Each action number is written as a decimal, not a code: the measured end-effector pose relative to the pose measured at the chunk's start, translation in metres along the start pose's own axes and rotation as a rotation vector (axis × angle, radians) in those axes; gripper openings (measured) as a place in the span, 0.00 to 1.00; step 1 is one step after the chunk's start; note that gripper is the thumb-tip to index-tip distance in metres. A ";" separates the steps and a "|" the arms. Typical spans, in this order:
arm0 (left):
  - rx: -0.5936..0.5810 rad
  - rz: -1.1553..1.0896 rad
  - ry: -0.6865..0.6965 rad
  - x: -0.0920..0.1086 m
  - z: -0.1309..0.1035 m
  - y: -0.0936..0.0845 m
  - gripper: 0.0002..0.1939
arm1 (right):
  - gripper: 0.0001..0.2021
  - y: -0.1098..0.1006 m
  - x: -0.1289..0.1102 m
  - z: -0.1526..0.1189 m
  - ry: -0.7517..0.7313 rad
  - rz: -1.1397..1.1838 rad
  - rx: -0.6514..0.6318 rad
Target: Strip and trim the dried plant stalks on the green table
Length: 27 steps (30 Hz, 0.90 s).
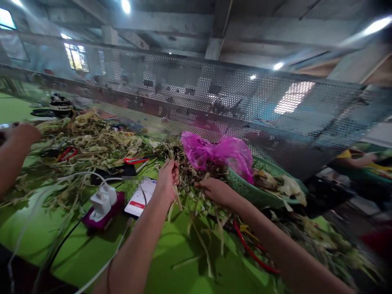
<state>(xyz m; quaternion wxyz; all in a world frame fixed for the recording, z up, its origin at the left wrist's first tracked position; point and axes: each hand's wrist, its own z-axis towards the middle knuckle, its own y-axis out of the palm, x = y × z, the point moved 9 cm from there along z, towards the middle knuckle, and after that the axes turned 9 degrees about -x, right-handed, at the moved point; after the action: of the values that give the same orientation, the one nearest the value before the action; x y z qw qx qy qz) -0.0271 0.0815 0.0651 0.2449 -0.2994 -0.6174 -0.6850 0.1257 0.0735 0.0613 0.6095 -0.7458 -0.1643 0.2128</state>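
Note:
My left hand (169,176) is closed around pale dried plant stalks (178,201), whose ends poke out above and below the fist. To its right, my right hand (218,192) has its fingers pinched together on more dried stalks, partly hidden by the fingers. Between and behind both hands lies a heap of dark brown dried plant bits (189,173). Loose pale strips (200,237) are scattered on the green tabletop (171,277) below. A phone (137,201) with a lit screen lies just left of my left wrist.
A green basket (263,200) with a pink plastic bag (219,153) stands behind my right hand. At left are a purple power strip (99,220) with white chargers (103,200), cables, a red cutter (136,160) and a large dried-plant pile (88,141). Another person's arm (14,153) reaches in.

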 end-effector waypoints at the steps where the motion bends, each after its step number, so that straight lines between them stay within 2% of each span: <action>1: -0.001 -0.006 -0.004 0.000 0.000 0.001 0.10 | 0.18 -0.003 0.006 -0.007 0.017 0.039 -0.005; 6: -0.012 -0.009 -0.036 -0.007 -0.003 0.005 0.10 | 0.16 -0.044 0.030 -0.043 0.068 0.202 0.174; 8: -0.018 -0.001 -0.044 -0.010 -0.003 0.005 0.11 | 0.16 -0.049 0.037 -0.048 0.099 0.184 0.213; 10: -0.021 0.007 -0.050 -0.012 -0.003 0.005 0.11 | 0.17 -0.042 0.043 -0.047 0.141 0.152 0.205; 13: -0.025 0.021 -0.061 -0.016 -0.002 0.004 0.11 | 0.20 -0.017 0.043 -0.039 0.160 0.105 0.120; 16: -0.027 0.028 -0.070 -0.019 -0.001 0.003 0.11 | 0.20 0.009 0.027 -0.038 0.056 0.150 -0.027; 18: -0.025 0.032 -0.068 -0.020 -0.001 0.002 0.12 | 0.18 0.015 0.016 -0.044 -0.008 0.241 -0.099; 21: -0.026 0.036 -0.067 -0.021 -0.001 0.002 0.12 | 0.15 0.007 0.016 -0.057 0.009 0.340 -0.088; 25: -0.034 0.038 -0.079 -0.022 -0.002 0.005 0.13 | 0.13 -0.018 0.042 -0.067 0.140 0.285 0.110; 27: -0.040 0.034 -0.084 -0.023 -0.002 0.006 0.14 | 0.14 -0.021 0.054 -0.068 0.186 0.230 0.172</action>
<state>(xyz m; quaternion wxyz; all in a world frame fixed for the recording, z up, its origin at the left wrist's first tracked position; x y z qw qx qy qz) -0.0074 0.0783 0.0528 0.2243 -0.3434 -0.6080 -0.6798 0.2068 0.0482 0.0873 0.6555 -0.7211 -0.0021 0.2243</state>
